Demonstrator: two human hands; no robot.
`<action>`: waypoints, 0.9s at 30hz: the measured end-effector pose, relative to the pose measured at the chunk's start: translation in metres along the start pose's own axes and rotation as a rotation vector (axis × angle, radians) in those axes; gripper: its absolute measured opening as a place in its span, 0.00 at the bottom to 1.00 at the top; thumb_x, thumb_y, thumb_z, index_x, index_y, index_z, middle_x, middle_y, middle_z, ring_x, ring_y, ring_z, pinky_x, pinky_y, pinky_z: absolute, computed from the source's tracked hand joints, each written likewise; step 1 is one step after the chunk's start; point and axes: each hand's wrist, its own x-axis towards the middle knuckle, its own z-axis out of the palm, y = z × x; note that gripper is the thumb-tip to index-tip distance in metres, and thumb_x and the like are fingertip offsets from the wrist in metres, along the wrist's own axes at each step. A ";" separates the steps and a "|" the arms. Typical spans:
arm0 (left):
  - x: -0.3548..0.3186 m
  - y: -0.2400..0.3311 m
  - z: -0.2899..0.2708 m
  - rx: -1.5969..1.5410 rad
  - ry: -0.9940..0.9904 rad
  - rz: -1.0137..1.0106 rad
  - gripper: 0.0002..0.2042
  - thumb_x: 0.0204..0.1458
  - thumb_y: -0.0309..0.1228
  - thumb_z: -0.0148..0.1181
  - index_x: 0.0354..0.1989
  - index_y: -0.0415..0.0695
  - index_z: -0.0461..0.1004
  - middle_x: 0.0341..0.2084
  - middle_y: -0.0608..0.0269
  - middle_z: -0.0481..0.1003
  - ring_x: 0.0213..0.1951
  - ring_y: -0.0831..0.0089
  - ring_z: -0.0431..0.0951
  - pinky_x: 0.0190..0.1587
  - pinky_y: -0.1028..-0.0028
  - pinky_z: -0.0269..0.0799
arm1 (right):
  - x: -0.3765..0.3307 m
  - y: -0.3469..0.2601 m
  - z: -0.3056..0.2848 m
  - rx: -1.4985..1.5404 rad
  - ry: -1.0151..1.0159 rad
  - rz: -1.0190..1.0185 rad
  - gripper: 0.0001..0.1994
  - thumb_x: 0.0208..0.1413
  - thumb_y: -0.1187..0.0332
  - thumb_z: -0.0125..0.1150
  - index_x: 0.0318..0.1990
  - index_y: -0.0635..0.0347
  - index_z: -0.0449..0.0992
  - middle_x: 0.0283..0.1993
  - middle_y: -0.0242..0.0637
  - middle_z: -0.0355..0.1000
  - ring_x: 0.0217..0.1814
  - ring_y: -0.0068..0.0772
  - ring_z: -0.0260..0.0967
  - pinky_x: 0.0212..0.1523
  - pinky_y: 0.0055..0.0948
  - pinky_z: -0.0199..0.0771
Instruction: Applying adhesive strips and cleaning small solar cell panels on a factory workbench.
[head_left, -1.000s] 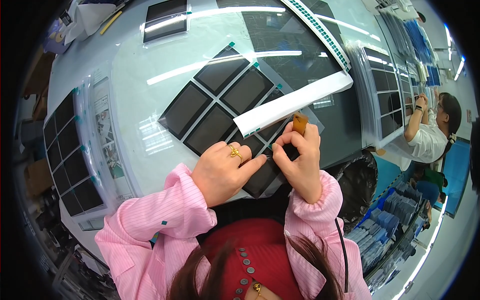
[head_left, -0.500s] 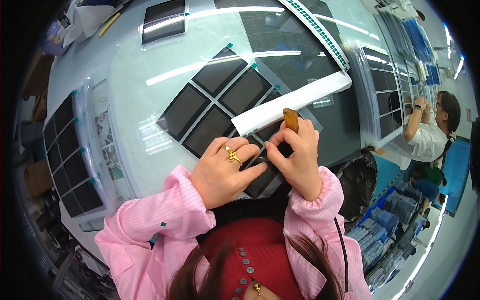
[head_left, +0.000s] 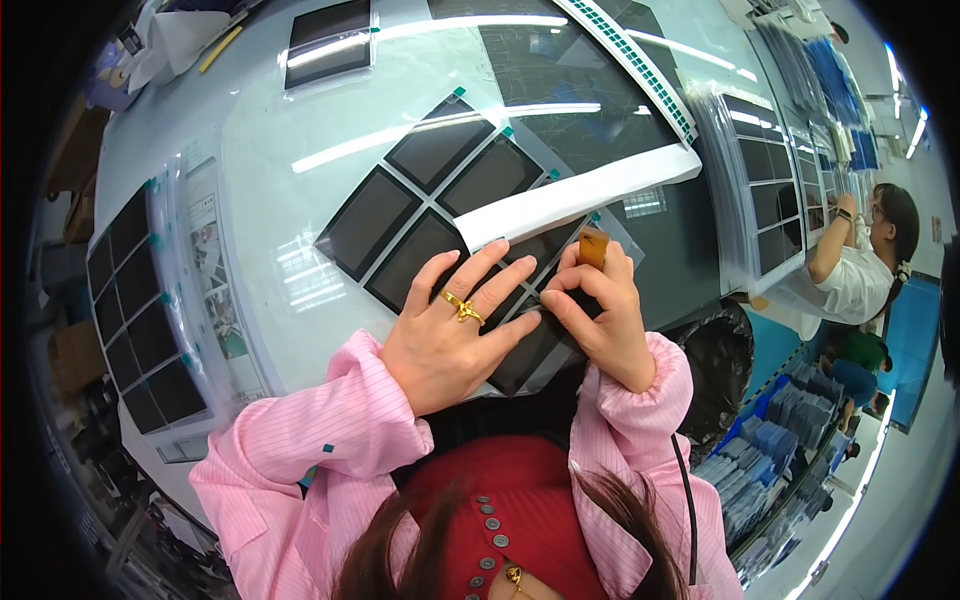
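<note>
The left hand (head_left: 450, 325) is lying with fingers spread on a flat sheet of dark rectangles (head_left: 372, 222), maybe holding it flat. The right hand's (head_left: 604, 312) curled fingers are gripping a small, flat amber piece (head_left: 593, 248). A long white paper strip (head_left: 575, 197) is lying just past the fingers.

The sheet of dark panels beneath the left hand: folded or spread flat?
Spread flat: the sheet of dark panels lies on the table, its rectangles side by side, with no visible fold.

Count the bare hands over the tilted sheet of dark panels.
2: the left hand, spread over the dark panels, and the right hand, holding an orange tool. Neither is hidden.
</note>
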 end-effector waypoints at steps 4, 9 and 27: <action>0.001 0.002 -0.002 0.024 -0.043 -0.068 0.23 0.46 0.33 0.72 0.55 0.55 0.81 0.71 0.58 0.65 0.73 0.54 0.60 0.72 0.52 0.50 | 0.004 -0.001 -0.008 0.016 -0.073 -0.037 0.15 0.46 0.66 0.78 0.39 0.55 0.79 0.47 0.36 0.71 0.50 0.40 0.65 0.54 0.38 0.59; 0.005 0.002 -0.006 0.011 -0.047 -0.113 0.29 0.45 0.31 0.72 0.60 0.49 0.77 0.70 0.58 0.66 0.71 0.54 0.62 0.69 0.52 0.53 | 0.004 -0.004 0.011 -0.162 0.068 -0.025 0.16 0.46 0.64 0.79 0.40 0.52 0.77 0.48 0.37 0.70 0.51 0.43 0.66 0.50 0.37 0.59; -0.002 -0.038 -0.029 -0.064 0.123 -0.138 0.14 0.46 0.20 0.71 0.42 0.47 0.82 0.39 0.66 0.76 0.36 0.65 0.74 0.41 0.65 0.69 | -0.002 0.000 0.017 -0.194 0.089 -0.009 0.22 0.47 0.64 0.79 0.49 0.53 0.76 0.53 0.38 0.70 0.48 0.40 0.64 0.51 0.37 0.63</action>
